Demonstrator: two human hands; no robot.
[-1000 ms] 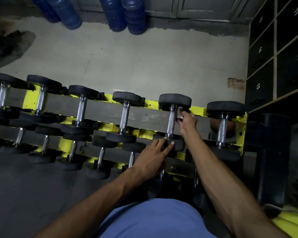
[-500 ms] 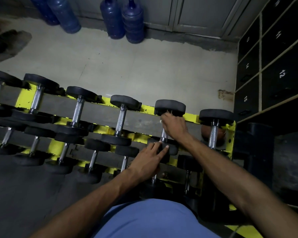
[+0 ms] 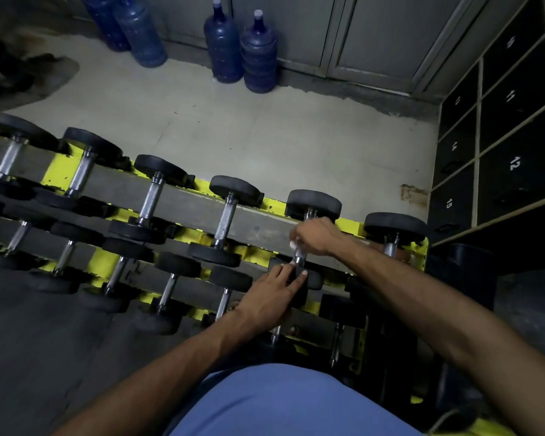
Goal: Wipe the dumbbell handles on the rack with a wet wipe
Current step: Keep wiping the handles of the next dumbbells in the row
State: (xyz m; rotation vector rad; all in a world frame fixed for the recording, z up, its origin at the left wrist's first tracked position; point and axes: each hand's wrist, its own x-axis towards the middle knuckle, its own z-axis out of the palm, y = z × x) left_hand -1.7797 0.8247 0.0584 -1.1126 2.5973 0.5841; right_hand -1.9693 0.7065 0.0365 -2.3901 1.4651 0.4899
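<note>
A yellow rack holds rows of black-ended dumbbells with steel handles. On the top row, the second dumbbell from the right is the one being handled. My right hand is wrapped round its steel handle, and a bit of white wet wipe shows at the fingers. My left hand rests with straight fingers on that dumbbell's near black end. A short piece of the handle shows between the two hands.
Several more dumbbells fill the rack to the left and a lower row. Blue water jugs stand against the far wall. Numbered black lockers line the right side. Pale floor lies beyond the rack.
My right hand has slid from the far end of the handle down toward its middle, gripping round it. My left hand has stayed on the near end.
</note>
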